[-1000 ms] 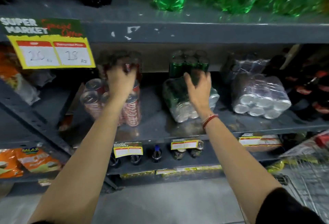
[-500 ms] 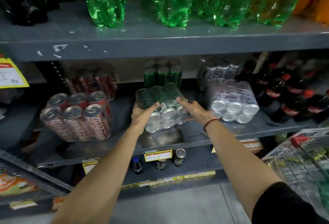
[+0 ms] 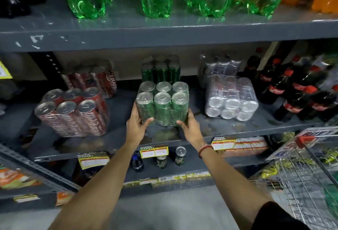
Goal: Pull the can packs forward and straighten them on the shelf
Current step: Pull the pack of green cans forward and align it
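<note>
Half a second earlier the green can pack [image 3: 162,102] had lain on its side between the person's hands, can ends facing out. By this moment it stood upright on the shelf [image 3: 237,125], its six silver tops facing up in two neat rows, set near the front edge and directly in front of a second green pack [image 3: 161,70] that stood at the back. A second before, the two hands had been on different packs; here both had come to this one.

The left hand [image 3: 136,124] pressed against the pack's lower left side, fingers [image 3: 147,121] curled round the front corner. The right hand [image 3: 189,126] mirrored it on the lower right side, fingers laid against the shrink wrap. Both hands held the pack, clamped between them rather than gripped from above.

That change suggested the middle pack was close to done: righted, brought forward, and seemingly square to the shelf edge. Whether its base sat fully flat could not be told, since the hands hid the bottom corners.

To the left, the red can pack [image 3: 73,112] stood upright and forward but tilted and a little skewed. To the right, the silver can pack [image 3: 232,100] lay on its side with can ends facing out, so it appeared to be the one most in need of straightening. The task looked partly finished.
</note>
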Demonstrator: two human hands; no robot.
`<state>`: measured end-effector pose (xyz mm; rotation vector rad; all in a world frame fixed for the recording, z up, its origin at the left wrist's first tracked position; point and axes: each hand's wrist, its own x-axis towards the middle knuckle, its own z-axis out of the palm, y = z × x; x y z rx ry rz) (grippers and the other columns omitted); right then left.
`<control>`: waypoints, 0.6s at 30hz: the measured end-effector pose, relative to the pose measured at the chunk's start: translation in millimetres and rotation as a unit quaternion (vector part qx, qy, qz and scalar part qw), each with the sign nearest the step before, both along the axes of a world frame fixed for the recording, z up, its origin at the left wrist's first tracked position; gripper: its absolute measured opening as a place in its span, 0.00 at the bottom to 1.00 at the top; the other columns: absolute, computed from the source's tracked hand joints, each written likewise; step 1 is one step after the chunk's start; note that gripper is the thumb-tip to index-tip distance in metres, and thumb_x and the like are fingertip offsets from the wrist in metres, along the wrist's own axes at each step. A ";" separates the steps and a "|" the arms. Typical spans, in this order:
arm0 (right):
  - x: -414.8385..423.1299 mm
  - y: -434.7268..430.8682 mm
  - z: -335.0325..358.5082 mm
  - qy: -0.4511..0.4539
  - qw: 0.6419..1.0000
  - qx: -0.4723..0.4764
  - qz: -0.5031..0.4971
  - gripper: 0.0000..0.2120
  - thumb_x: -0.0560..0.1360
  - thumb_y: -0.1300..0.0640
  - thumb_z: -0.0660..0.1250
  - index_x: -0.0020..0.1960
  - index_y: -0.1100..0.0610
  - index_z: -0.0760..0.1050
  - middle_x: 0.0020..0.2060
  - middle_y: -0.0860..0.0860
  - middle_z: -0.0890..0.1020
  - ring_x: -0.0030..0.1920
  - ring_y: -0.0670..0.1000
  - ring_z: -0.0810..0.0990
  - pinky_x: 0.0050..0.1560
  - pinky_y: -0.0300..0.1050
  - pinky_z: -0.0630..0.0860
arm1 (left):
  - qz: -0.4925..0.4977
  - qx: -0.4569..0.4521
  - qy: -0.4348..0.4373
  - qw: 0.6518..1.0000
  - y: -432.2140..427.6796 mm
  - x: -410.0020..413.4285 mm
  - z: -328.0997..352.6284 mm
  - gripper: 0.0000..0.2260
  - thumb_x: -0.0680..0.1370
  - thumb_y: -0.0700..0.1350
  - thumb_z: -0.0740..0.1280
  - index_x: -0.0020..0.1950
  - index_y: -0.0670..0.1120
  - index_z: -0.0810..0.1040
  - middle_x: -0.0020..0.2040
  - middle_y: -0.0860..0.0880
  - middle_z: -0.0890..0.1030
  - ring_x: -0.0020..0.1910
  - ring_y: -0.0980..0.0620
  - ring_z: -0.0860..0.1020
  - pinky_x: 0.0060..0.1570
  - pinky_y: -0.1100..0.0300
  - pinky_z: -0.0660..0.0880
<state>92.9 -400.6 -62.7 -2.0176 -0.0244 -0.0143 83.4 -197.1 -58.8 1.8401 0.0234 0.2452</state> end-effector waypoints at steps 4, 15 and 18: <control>6.5 -13.7 -0.9 0.028 0.996 0.086 0.026 0.35 0.73 0.55 0.71 0.74 0.57 0.59 0.68 0.54 0.73 0.67 0.54 0.73 0.67 0.45 0.68 | 0.003 0.026 0.003 1.000 0.9 -4.8 8.5 0.35 0.75 0.43 0.68 0.76 0.48 0.53 0.73 0.46 0.68 0.69 0.54 0.68 0.68 0.55 0.68; 83.7 -19.9 66.8 0.101 0.979 0.164 0.067 0.34 0.74 0.33 0.55 0.74 0.52 0.62 0.73 0.49 0.67 0.72 0.47 0.63 0.66 0.42 0.57 | 0.208 -0.219 0.025 0.953 -115.7 -50.6 43.5 0.18 0.82 0.48 0.55 0.72 0.49 0.65 0.74 0.48 0.65 0.73 0.51 0.63 0.71 0.58 0.59; 77.8 -16.0 61.3 0.092 0.982 0.161 0.037 0.31 0.75 0.34 0.56 0.71 0.51 0.66 0.71 0.50 0.70 0.69 0.47 0.65 0.64 0.41 0.59 | 0.166 -0.178 0.042 0.969 -125.7 -41.0 44.3 0.23 0.81 0.53 0.53 0.76 0.51 0.55 0.79 0.52 0.50 0.76 0.56 0.50 0.69 0.61 0.51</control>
